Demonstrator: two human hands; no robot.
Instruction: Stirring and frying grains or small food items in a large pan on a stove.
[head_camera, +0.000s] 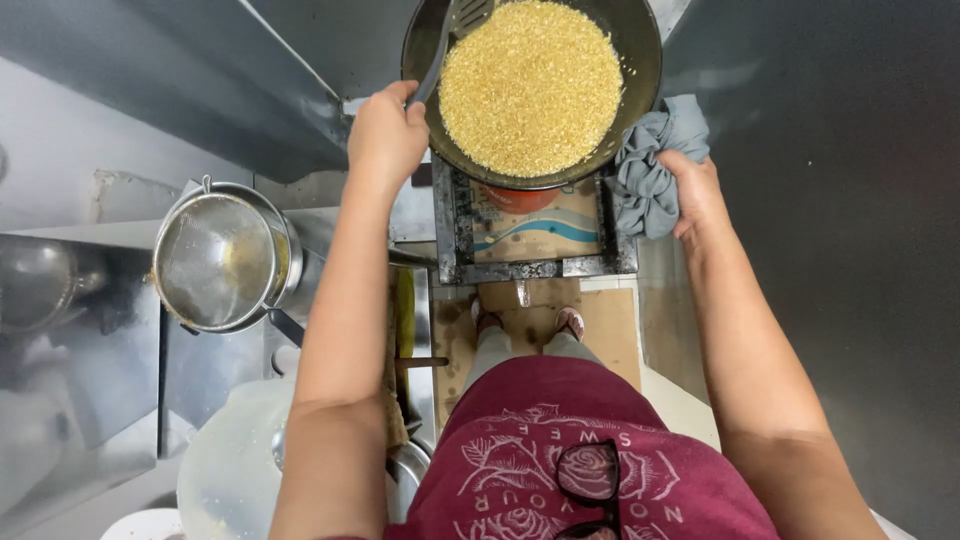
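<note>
A wide dark pan (640, 60) full of yellow grains (530, 85) sits on a burner stand (455, 220) in front of me. My left hand (385, 135) grips the handle of a dark slotted spatula (462, 15) whose head rests in the grains at the pan's far left. My right hand (695, 195) presses a grey-blue cloth (655, 165) against the pan's right rim. Below, I see my maroon printed shirt with glasses hung on it, and my feet.
A steel pot with a mesh strainer (215, 260) sits on the steel counter (80, 400) at left. A translucent plastic container (230, 460) stands at lower left. Dark wall panels rise at right and upper left. Cardboard lies on the floor under the stand.
</note>
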